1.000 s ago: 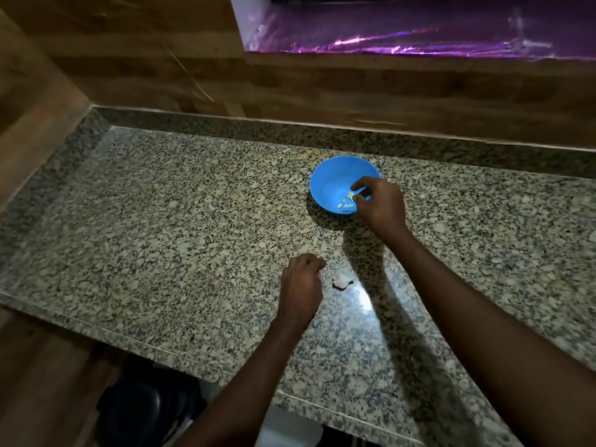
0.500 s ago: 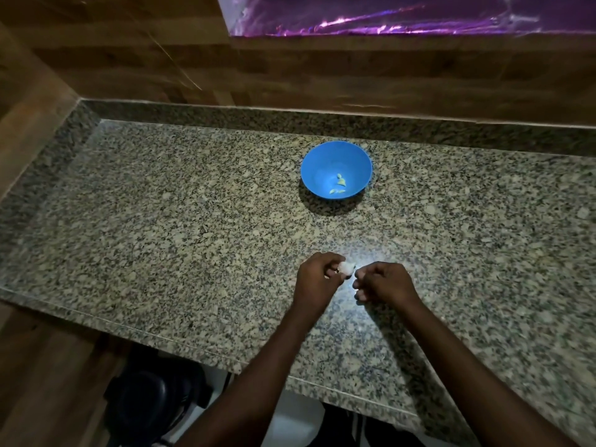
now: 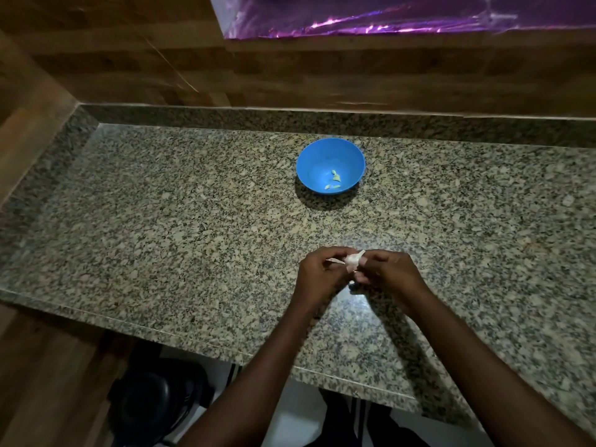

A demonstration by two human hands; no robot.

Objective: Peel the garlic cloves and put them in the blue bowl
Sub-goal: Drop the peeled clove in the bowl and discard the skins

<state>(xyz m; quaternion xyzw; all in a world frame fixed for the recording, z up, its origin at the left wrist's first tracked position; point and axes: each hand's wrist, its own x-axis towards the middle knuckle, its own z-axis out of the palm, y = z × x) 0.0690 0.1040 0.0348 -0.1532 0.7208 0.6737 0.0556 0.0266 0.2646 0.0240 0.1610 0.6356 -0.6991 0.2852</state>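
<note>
Garlic clove (image 3: 352, 260): pinched between my two hands, just above the surface, papery skin sticking out to the left.
Left hand (image 3: 317, 275): fingers curled round the clove's left side.
Right hand (image 3: 387, 272): fingertips gripping its right side.
Blue bowl (image 3: 309, 162): farther back, well apart from my hands, with a few pale peeled pieces (image 3: 333, 180) inside.
Surface (image 3: 161, 221): speckled granite, wide bare stretch to the left, front edge near my forearms.
</note>
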